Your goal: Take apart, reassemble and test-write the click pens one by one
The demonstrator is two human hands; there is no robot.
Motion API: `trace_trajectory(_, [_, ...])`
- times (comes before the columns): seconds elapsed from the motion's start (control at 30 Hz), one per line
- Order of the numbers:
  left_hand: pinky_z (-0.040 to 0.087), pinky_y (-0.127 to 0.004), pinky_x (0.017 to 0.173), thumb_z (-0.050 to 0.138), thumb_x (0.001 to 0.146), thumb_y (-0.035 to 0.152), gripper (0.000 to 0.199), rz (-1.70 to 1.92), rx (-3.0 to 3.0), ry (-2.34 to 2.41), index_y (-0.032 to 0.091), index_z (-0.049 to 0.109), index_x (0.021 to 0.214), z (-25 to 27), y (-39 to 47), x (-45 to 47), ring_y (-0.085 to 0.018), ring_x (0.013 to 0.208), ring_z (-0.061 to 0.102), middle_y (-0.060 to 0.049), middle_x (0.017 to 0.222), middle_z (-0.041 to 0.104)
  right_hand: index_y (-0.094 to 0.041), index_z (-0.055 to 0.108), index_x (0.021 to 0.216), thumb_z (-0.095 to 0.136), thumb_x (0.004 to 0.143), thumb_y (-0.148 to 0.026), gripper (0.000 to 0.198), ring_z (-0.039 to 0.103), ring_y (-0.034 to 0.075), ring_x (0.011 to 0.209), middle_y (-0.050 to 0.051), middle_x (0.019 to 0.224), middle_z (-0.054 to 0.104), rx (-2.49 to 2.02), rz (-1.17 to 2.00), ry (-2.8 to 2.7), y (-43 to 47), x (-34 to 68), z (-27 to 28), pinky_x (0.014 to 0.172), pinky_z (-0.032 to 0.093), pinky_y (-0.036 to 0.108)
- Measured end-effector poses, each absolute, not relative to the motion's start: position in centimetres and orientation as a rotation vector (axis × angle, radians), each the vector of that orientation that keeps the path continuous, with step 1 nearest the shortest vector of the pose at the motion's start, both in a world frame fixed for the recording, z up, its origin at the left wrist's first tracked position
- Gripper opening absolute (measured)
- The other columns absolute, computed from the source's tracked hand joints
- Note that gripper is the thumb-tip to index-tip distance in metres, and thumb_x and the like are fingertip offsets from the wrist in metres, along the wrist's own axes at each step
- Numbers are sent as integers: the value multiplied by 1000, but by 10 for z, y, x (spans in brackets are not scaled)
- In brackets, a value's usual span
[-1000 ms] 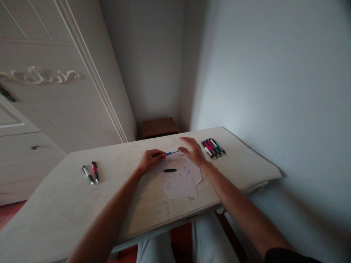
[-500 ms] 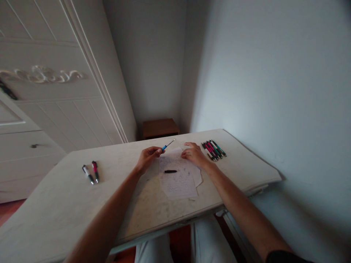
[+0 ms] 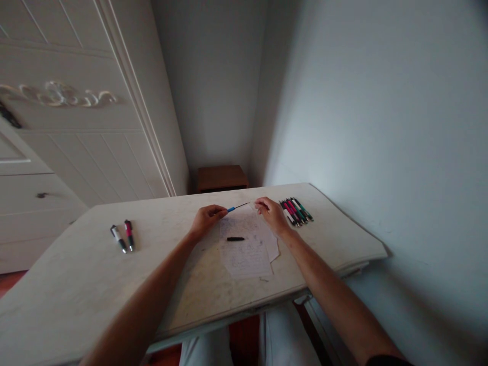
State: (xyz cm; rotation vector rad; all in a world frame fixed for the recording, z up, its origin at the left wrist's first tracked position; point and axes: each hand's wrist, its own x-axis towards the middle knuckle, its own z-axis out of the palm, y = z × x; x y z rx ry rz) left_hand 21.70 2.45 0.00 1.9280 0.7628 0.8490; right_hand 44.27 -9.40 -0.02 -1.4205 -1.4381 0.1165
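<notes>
My left hand (image 3: 209,220) pinches a blue pen barrel (image 3: 231,209), with a thin refill sticking out of it to the right. My right hand (image 3: 271,212) is beside the refill's tip, thumb and fingers drawn together. Whatever it may hold is too small to make out. Below both hands lie written-on sheets of paper (image 3: 249,259). A short black pen part (image 3: 235,239) rests across them.
The white table (image 3: 163,284) has a row of several pens (image 3: 296,211) at its right. A white-and-black pen (image 3: 118,239) and a pink-and-black pen (image 3: 129,235) lie at its left. Walls and a white wardrobe (image 3: 76,117) stand beyond, with a brown wooden stool-like piece (image 3: 222,177) behind.
The blue barrel has tilted, its refill now lying flatter and pointing right. My right hand has risen slightly and its fingers have closed together near the refill's tip.
</notes>
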Motion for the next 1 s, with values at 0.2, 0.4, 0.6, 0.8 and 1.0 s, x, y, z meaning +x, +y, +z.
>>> trace_trajectory(0.2, [51,-28,65,68,72,44,28,894,1972,807,19,74,82,1,25,215,-20,73,67,-5,80,75,-19,65,90,54,86,-24,12,63,15,65,4,85,67,-1376,60,-1486,-93,440,-1,68,51,29])
trace_trajectory(0.4, [52,-30,69,69,73,43,26,881,1984,831,20,75,83,0,27,215,-21,74,68,-6,84,76,-19,66,91,53,87,-20,13,62,15,68,5,84,66,-1382,22,-1544,-94,440,-1,71,51,29])
trace_trajectory(0.6, [52,-29,69,70,73,39,22,872,1995,808,20,75,81,1,26,216,-20,73,68,-5,82,75,-19,67,92,53,88,-19,15,62,14,66,5,87,66,-1397,49,-1584,-92,442,-5,70,51,28])
trace_trajectory(0.8, [51,-29,71,70,74,39,21,858,2008,811,21,76,83,-1,27,216,-20,74,68,-5,83,76,-19,68,91,52,88,-17,16,61,15,69,5,84,66,-1416,24,-1615,-93,441,-4,71,50,28])
trace_trajectory(1.0, [51,-30,73,70,74,39,22,842,2009,815,21,77,84,-2,27,216,-20,75,68,-5,84,76,-18,68,92,53,88,-18,15,62,15,70,5,87,66,-1412,79,-1626,-92,440,-7,71,51,29])
